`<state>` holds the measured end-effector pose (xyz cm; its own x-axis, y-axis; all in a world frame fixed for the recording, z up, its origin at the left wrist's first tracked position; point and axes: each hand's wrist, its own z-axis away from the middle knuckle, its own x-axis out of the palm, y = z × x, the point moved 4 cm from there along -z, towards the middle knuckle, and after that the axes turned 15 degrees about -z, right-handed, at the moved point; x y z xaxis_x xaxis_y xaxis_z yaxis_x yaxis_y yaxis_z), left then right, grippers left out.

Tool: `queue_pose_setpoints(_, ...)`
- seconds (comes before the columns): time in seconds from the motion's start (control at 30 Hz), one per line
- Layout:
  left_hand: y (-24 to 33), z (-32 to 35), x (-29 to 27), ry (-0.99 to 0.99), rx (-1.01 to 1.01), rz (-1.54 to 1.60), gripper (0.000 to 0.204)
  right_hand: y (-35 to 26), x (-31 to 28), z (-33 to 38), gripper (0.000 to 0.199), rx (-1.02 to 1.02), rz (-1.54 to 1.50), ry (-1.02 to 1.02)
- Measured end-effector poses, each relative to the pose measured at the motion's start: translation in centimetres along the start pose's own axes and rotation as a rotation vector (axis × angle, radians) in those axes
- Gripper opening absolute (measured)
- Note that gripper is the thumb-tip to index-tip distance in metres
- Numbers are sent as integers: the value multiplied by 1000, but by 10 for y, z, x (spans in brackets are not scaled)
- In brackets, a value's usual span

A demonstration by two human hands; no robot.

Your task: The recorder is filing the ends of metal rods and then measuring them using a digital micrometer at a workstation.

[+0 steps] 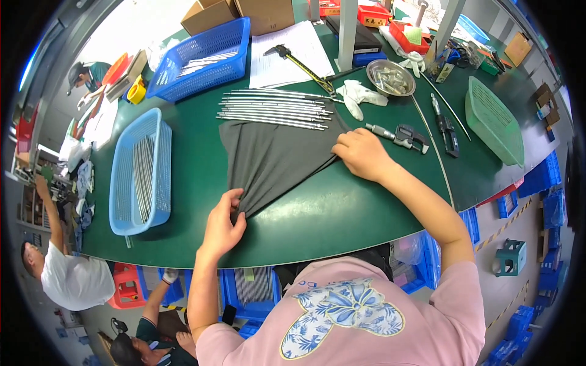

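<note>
Across the green bench (194,183) lies a dark cloth (274,149), maybe so the shiny rods (271,110) on its far side won't roll. The left hand (223,229) pinches its near corner; the right hand (361,155) curls its fingers at the edge, but I can't tell if they grip.

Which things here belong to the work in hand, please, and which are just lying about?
In hand, it seems:
- grey cloth, held by left hand and right hand
- rods along its far edge

Probably just lying about:
- caliper
- two micrometers
- white gloves
- metal bowl
- green basket
</note>
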<state>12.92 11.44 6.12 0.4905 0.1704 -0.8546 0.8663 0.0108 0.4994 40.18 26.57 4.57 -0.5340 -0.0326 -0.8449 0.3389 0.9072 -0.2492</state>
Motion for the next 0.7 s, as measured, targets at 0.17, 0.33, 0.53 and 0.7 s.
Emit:
queue_pose_setpoints(0.17, 11, 4, -10, -220, 137, -155, 40, -23, -8, 21, 9, 5, 1, 54)
queue_pose_setpoints(0.33, 10, 27, -14, -143, 80, -83, 33, -50, -11, 40, 10, -28, -38, 92)
queue_pose_setpoints(0.53, 20, 47, -7, -207, 102, -275, 16, -68, -11, 46, 7, -21, -80, -8)
queue_pose_setpoints(0.7, 17, 60, -7, -196, 147, -295, 16, -64, -10, 48, 11, 11, -162, -49)
